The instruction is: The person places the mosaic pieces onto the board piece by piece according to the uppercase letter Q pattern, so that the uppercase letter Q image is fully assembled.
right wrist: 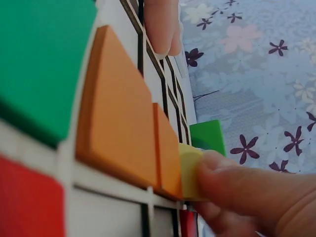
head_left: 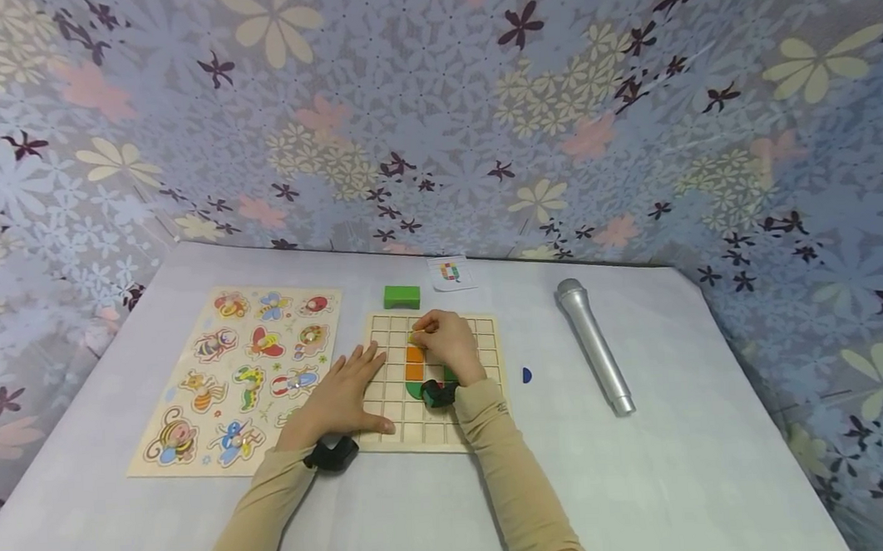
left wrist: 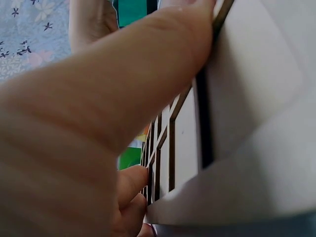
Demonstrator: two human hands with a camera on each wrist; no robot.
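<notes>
A wooden grid board (head_left: 412, 433) lies on the table with colored tiles in its cells. My right hand (head_left: 451, 341) is over its upper middle, where thumb and fingers pinch a yellow tile (right wrist: 190, 170). That tile touches the end of two orange tiles (right wrist: 116, 113) in a column. Nearer the wrist in the right wrist view are a green tile (right wrist: 44, 64) and a red tile (right wrist: 29, 197). Spread fingers of my left hand (head_left: 343, 395) rest on the board's left side, thumb near its lower edge. My right hand and wrist camera cover part of the tile pattern.
Left of the grid stands an insect picture puzzle (head_left: 222, 370), partly under my left forearm. Behind the grid are a green block (head_left: 402, 297) and a small pattern card (head_left: 452, 275). To the right lie a blue half-round piece (head_left: 527, 375) and a silver microphone (head_left: 597, 346).
</notes>
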